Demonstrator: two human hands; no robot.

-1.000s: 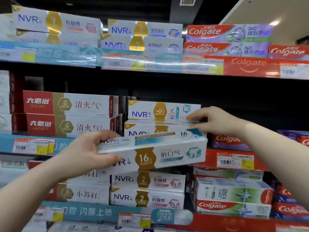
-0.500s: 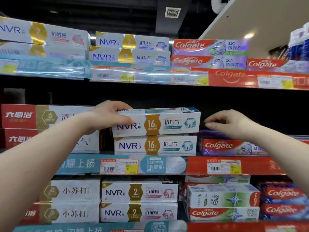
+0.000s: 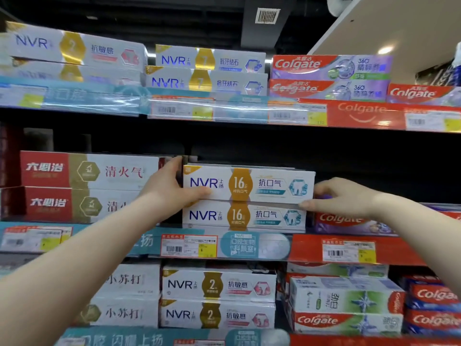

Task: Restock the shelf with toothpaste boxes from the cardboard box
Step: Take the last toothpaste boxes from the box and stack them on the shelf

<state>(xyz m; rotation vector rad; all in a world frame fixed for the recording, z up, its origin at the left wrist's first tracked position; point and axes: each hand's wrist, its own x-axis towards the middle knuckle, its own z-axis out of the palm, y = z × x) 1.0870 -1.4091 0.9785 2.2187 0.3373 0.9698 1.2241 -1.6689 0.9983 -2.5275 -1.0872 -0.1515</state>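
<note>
A white NVR 16 toothpaste box (image 3: 262,183) lies on top of a second NVR 16 box (image 3: 249,216) on the middle shelf (image 3: 249,245). My left hand (image 3: 172,188) grips the left end of the top box, thumb across its front. At the right end my right hand (image 3: 341,198) touches the two boxes, its thumb at the seam between them. The cardboard box is out of view.
Red and white toothpaste boxes (image 3: 87,171) are stacked left of the NVR boxes, a purple Colgate box (image 3: 349,221) lies to the right. Dark free space sits above that Colgate box. The shelves above and below are full of NVR and Colgate boxes.
My left hand lifted the NVR 16 box up and set it on top of the shelf stack. My right hand drew aside, then came back to the right end of the boxes.
</note>
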